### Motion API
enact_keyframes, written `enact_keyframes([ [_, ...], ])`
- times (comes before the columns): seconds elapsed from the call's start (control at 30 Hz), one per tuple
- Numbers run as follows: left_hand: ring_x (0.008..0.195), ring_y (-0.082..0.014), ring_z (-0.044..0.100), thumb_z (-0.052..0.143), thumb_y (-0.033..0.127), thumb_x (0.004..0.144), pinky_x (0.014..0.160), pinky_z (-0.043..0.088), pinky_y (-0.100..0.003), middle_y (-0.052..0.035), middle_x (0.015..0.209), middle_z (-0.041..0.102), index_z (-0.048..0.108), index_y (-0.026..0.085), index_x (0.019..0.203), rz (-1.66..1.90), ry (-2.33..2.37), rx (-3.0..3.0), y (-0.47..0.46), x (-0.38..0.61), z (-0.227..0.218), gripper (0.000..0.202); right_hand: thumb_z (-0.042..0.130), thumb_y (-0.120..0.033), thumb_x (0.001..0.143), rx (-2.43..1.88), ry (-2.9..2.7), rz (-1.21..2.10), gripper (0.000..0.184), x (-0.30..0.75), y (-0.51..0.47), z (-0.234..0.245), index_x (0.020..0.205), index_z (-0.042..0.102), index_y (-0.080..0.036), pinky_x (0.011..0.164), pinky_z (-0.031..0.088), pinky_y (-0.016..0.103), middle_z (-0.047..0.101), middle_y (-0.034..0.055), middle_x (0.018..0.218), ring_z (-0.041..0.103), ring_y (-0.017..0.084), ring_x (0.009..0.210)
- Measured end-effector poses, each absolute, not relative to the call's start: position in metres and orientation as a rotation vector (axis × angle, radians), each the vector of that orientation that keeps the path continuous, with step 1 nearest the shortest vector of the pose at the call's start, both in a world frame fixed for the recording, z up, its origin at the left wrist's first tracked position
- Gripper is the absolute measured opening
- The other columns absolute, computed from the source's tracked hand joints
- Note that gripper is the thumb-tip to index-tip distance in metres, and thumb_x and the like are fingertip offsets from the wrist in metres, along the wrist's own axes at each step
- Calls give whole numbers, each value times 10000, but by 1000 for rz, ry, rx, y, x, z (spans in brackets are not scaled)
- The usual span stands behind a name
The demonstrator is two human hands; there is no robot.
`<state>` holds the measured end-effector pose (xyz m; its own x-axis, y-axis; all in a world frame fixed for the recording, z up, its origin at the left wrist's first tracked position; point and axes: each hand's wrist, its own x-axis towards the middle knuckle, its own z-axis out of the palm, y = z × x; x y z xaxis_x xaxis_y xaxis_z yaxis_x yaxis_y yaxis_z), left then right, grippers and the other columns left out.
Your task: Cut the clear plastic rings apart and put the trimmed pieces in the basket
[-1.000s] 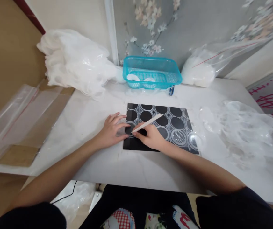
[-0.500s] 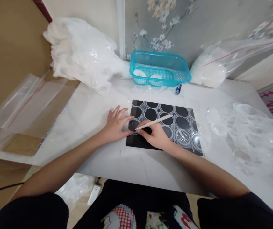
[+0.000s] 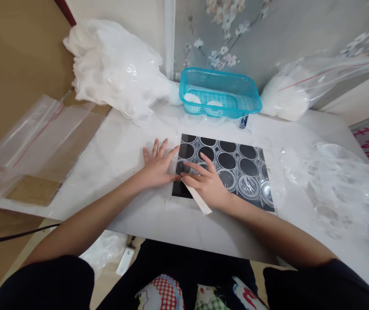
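Observation:
A black sheet point(image 3: 236, 165) printed with rows of round outlines lies on the white table point(image 3: 145, 215). My left hand point(image 3: 156, 165) lies flat with fingers spread at the sheet's left edge, its thumb on a small clear plastic disc point(image 3: 174, 165). My right hand point(image 3: 205, 183) rests on the sheet beside it, index and middle fingers stretched toward the disc. A flat white stick point(image 3: 199, 199) is tucked under that hand, its free end pointing toward me. Clear discs point(image 3: 248, 185) sit on the sheet's lower right circles.
A turquoise basket point(image 3: 219, 92) with white round pieces stands at the back. Bulging clear bags lie at the back left point(image 3: 116, 71), back right point(image 3: 290, 97) and right point(image 3: 336, 181). Empty zip bags point(image 3: 35, 133) lie on cardboard at the left.
The stick has swung round: it pointed away over the sheet, now its end points toward me under my right hand. My right fingers have stretched out. My left hand's fingers spread flatter.

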<state>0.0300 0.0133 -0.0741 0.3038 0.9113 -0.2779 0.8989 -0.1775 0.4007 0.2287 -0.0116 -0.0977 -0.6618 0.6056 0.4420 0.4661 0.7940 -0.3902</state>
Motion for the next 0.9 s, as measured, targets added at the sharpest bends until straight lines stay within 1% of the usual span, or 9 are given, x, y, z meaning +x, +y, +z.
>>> enact_keyframes([
  [0.07,1434,-422,-171,721,558,706,1048,-70,-736,-147,1605,-71,155,275,1527,-1,1615,2091,13,31,-73,1036,486,-136,901,-869,-2333,231,189,228,11,-90,870,630,-255,1142,132,595,753,10,907,584,255,1146],
  [0.13,1431,-414,-184,712,551,720,1055,-61,-727,-150,1600,-105,94,272,1533,-38,1609,2096,12,30,-71,1058,491,-163,903,-994,-2155,145,157,231,42,-76,906,630,-236,1103,158,645,737,35,943,594,276,1086],
  [0.17,1430,-408,-190,701,542,735,1061,-53,-720,-153,1597,-117,65,268,1534,-50,1600,2096,11,29,-70,1058,456,-176,928,-1077,-2015,106,171,234,57,-68,903,621,-211,1065,239,641,719,70,961,599,277,1044],
  [0.23,1431,-400,-186,682,540,751,1075,-36,-706,-164,1594,-123,2,253,1534,-40,1571,2102,11,25,-70,1077,443,-244,958,-1157,-1677,89,188,243,74,-51,885,612,-206,948,426,518,693,82,941,620,242,939],
  [0.33,1434,-404,-167,708,556,717,1092,-18,-691,-172,1596,-97,-60,239,1529,29,1557,2139,11,19,-70,1162,483,-294,950,-1160,-1654,114,194,262,56,-41,873,641,-212,855,470,440,691,73,902,621,236,904],
  [0.4,1432,-402,-177,711,569,712,1108,-11,-673,-151,1602,-93,20,252,1535,48,1531,2163,12,20,-68,1121,539,-290,919,-1215,-1860,228,165,274,25,-50,840,667,-221,830,464,442,697,57,838,614,250,880],
  [0.5,1433,-385,-195,638,607,771,1122,-26,-652,-104,1608,-93,224,273,1511,21,1422,2226,11,35,-62,912,563,-285,905,-1258,-1954,633,142,287,-20,-75,841,676,-228,779,497,394,698,44,834,626,233,859],
  [0.67,1443,-368,-183,546,635,826,1112,-73,-660,-117,1609,-41,263,194,1504,-47,1322,2405,10,76,-58,857,589,-291,886,-1251,-1903,811,118,292,-38,-100,877,687,-227,886,495,419,708,56,889,617,249,979],
  [0.9,1449,-357,-169,594,595,790,1118,-51,-655,-128,1602,-54,40,120,1534,-270,1385,2316,21,95,-59,1042,573,-297,891,-1300,-1953,752,136,291,-35,-103,911,694,-238,941,468,485,708,76,957,597,277,1079],
])
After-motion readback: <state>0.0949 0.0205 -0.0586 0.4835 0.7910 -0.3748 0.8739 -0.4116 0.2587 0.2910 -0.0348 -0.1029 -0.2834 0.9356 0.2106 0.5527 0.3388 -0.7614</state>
